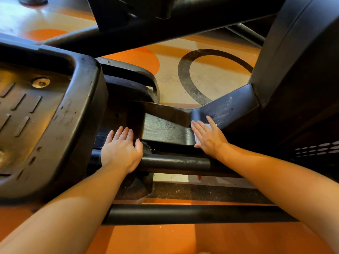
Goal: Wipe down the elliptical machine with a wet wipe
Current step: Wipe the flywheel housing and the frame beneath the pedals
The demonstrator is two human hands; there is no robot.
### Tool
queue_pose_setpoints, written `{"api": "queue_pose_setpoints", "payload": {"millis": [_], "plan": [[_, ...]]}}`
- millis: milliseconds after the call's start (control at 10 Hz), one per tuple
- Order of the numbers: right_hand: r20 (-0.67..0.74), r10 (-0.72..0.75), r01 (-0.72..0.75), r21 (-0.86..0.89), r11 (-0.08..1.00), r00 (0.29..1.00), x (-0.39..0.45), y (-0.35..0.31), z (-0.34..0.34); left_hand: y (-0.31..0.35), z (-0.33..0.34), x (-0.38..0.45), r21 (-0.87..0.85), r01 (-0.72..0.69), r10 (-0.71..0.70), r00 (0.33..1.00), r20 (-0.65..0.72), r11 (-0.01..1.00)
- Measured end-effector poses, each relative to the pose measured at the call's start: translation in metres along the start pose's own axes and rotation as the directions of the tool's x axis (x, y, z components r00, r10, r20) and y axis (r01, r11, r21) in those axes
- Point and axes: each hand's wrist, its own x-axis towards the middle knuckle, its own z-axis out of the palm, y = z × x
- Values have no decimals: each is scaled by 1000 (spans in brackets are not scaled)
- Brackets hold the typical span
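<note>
The small white wet wipe (pixel 205 132) was pressed flat under the straight fingers of the right hand (pixel 208 137) against the dusty black plastic housing (pixel 165 129) of the elliptical machine, right of centre. The left hand (pixel 122 149), fingers straight and holding nothing, was rested near the black moulded foot pedal (pixel 55 114). With no grip on the wipe, it could be left bunched behind the palm, and a shifting pedal could catch the bracing hand.

The right hand (pixel 209 137) is covering most of the wet wipe (pixel 207 126), leaving only white slivers showing. The foot pedal (pixel 45 116) is running off the left edge. The elliptical machine (pixel 293 79) housing is getting cut off at right and top.
</note>
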Motion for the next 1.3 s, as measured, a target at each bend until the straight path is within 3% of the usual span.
{"api": "queue_pose_setpoints", "payload": {"millis": [100, 200, 500, 700, 800, 1000, 1100, 1300], "plan": [[14, 4, -4, -56, 998, 1000, -7, 5, 0, 1, 0, 0, 2, -3, 3, 1000, 4, 1000], [-71, 18, -24, -83, 996, 997, -19, 13, 2, 1, -1, -1, 23, 4, -4, 1000, 16, 1000], [-85, 163, -162, 20, 987, 983, -26, 15, -3, 3, -2, 0, -23, -127, 128, 992, 25, 992], [-74, 53, -53, 2, 999, 996, -23, 13, 0, 2, -2, 1, -25, -125, 125, 991, 38, 992], [-84, 93, -96, -42, 994, 992, -28, 26, -2, 1, -2, 1, -20, -124, 124, 991, 40, 992], [-53, 333, -329, 75, 941, 941, -23, 76, -9, 1, -2, 1, -7, -135, 135, 989, 58, 991], [-71, 362, -361, 27, 932, 929, -22, 63, -8, 2, -4, 0, -8, -148, 148, 987, 55, 989], [-130, 81, -82, -5, 997, 988, -22, 30, 2, 2, -4, -1, 19, -285, 284, 958, 48, 958]]}}
